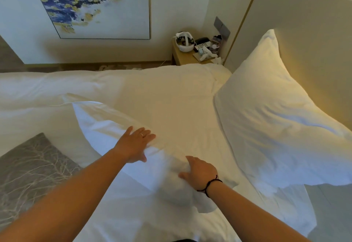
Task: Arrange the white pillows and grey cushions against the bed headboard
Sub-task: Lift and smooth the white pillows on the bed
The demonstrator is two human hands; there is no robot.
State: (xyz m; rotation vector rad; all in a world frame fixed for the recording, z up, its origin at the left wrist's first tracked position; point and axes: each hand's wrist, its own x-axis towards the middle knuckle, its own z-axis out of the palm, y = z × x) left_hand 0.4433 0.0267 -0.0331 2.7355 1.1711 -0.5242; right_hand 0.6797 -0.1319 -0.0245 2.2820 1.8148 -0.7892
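A person's left hand (136, 144) presses flat on a white pillow (118, 133) lying on the bed (162, 89), while the right hand (200, 173) grips its edge, hands apart.

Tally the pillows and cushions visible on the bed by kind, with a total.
White pillows: 2, one propped against the headboard and one lying flat under both hands
Grey cushions: 1, patterned, at the lower left
Total: 3
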